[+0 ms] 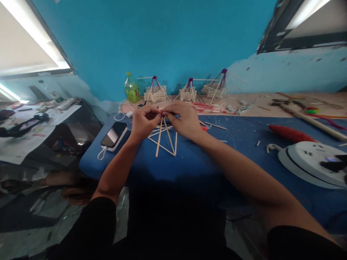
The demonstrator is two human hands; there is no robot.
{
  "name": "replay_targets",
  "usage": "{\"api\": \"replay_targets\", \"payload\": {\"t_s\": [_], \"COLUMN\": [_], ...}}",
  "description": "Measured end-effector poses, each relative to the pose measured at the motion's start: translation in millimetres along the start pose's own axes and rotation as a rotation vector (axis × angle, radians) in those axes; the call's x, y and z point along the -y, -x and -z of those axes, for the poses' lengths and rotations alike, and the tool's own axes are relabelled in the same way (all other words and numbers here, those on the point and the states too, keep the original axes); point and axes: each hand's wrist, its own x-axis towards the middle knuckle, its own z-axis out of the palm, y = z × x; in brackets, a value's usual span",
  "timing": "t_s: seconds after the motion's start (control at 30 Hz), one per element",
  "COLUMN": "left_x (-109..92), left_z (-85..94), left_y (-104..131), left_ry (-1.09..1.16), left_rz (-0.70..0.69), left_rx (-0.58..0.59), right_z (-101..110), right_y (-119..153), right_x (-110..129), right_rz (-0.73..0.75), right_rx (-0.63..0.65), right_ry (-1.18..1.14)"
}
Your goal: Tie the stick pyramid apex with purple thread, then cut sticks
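**Stick frame [159, 141], partly built**

On the bench [238, 151], our left hand [143, 123] and right hand [186, 121] pinch its apex together. We judge the crossed base [163, 147] and leaning sticks [168, 136] placed; stacked sides, as on the models [188, 95] behind, seem left.

The sticks [159, 138] look matt and wooden, the phone screen [115, 134] glossy.

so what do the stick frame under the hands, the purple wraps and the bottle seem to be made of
Stick frame: probably bare wood or bamboo, judging by pale, matte tan sticks.
Purple wraps: perhaps yarn or thread, dull-looking, with thin strands running down.
Bottle: likely plastic, glossy, see-through near the neck.
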Motion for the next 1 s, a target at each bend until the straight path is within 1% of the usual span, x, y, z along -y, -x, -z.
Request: {"api": "replay_targets", "payload": {"t_s": [0.13,0.27,0.37,0.6,0.73,0.9,0.97,1.0], "left_x": [-2.8,-5.1,-4.4,-0.8,-0.7,-3.3,-5.4,-6.5], "left_z": [0.4,0.1,-0.2,-2.0,-2.6,-2.8,-3.4,-3.9], "left_y": [0.2,0.8,1.1,1.3,1.8,1.4,1.1,1.1], "left_ry": [0.015,0.008,0.005,-0.044,-0.034,-0.038,-0.021,-0.013], "left_rz": [0.01,0.052,0.057,0.039,0.077,0.103,0.112,0.121], "left_rx": [0.015,0.021,0.022,-0.023,-0.023,-0.018,-0.004,0.003], "right_z": [-0.1,-1.4,-2.8,-0.8,0.9,2.2,2.7,3.1], "right_y": [1.0,1.0,0.1,-2.5,-2.2,-4.5,-6.6,-7.5], "right_x": [1.3,0.6,-0.4,4.3,7.1,1.3,-6.5,-10.8], "right_rz": [-0.01,-0.119,-0.189,-0.197,-0.217,-0.32,-0.397,-0.442], "right_rx": [-0.011,-0.029,-0.039,-0.031,-0.033,-0.048,-0.061,-0.048], "right_ry": [-0.008,-0.053,-0.093,-0.15,-0.202,-0.301,-0.338,-0.349]}}
